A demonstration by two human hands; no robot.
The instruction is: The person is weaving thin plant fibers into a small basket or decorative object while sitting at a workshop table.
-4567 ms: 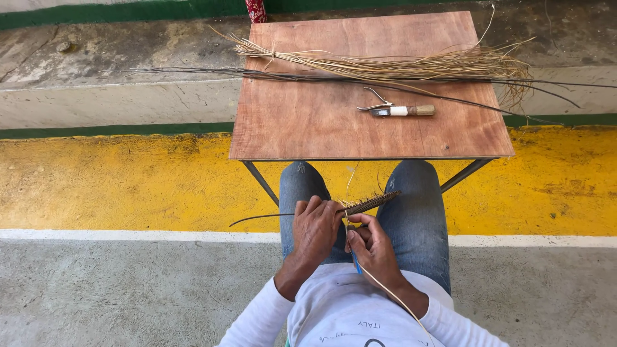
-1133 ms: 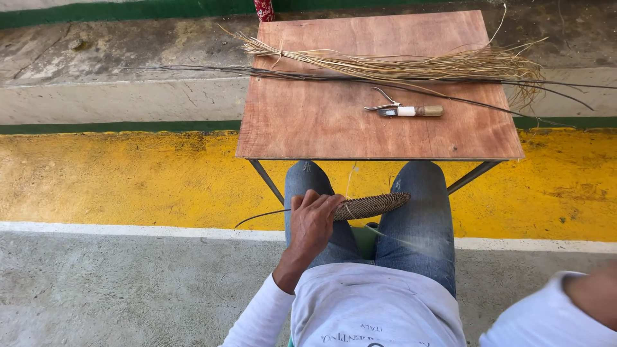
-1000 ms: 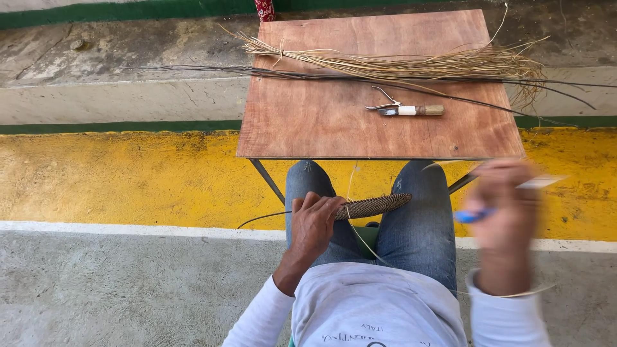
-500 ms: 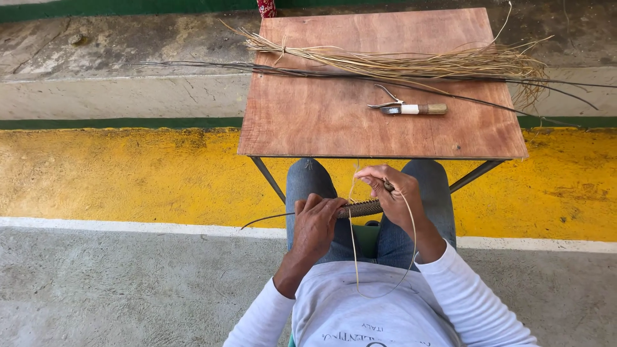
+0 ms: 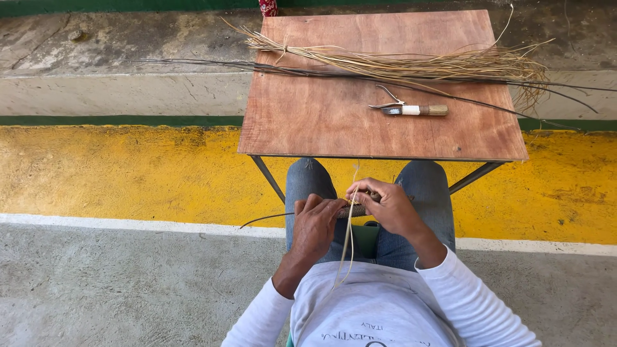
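Both my hands on the woven rod over my lap, a pale strand running through.

My left hand (image 5: pixel 315 222) has its fingers curled around the rod (image 5: pixel 355 209), just near of the worktop (image 5: pixel 321 115); my right hand (image 5: pixel 385 205) pinches it from the right, with the strand (image 5: pixel 348 247) hanging down toward my shirt. I judge this a wrapping step: next the strand needs pulling snug around the rod while the left holds firm. Far on the worktop lie the straw (image 5: pixel 411 64) and a knife (image 5: pixel 411 110), well apart from my hands.
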